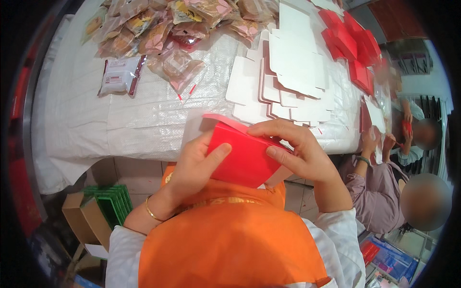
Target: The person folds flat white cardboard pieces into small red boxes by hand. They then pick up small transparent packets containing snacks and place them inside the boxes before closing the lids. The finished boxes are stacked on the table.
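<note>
A red cardboard box (pixel 244 161), partly folded, is held in front of my orange apron at the table's near edge. My left hand (pixel 199 161) grips its left side, the thumb lying on the red face. My right hand (pixel 290 149) closes on the upper right part, fingers over the top edge and thumb against the face. A pinkish flap stands up along the box's top left. Behind the left hand a pale panel shows; whether it belongs to the box I cannot tell.
On the white-covered table (pixel 129 129), packaged snacks (pixel 156 36) are heaped at the far left, near a white-and-maroon packet (pixel 121 76). Flat white carton blanks (pixel 295 62) are stacked centre right, red boxes (pixel 353 45) beyond. A person (pixel 372 192) works close on the right.
</note>
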The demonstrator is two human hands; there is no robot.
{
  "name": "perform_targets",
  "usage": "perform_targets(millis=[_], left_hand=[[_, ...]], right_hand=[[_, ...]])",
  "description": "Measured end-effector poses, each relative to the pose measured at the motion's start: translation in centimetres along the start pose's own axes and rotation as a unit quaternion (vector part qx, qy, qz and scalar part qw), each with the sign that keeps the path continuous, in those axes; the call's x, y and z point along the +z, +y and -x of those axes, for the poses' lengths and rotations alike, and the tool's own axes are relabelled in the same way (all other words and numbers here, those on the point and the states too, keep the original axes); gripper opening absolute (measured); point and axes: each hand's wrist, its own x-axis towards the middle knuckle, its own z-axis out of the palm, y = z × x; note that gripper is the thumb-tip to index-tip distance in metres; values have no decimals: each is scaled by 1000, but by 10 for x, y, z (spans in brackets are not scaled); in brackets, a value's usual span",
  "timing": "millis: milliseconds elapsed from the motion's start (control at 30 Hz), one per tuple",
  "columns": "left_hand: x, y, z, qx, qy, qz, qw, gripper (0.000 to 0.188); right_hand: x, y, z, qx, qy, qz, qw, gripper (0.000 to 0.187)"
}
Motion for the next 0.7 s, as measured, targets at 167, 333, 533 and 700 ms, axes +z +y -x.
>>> perform_targets(millis=[167,333,533,700], left_hand=[[-2,0,2,-19,-8,-38,999,26],[3,-10,-2,7,14,-44,999,25],[7,9,-28,4,-28,-148,989,23],[5,21,-36,365,203,-379,826,38]], right_hand=[[4,-1,6,-42,-7,100,994,36],[6,-1,12,-32,-14,164,986,39],[-25,-14,-20,0,-86,100,991,54],[-18,-3,-32,-32,58,-32,997,60]])
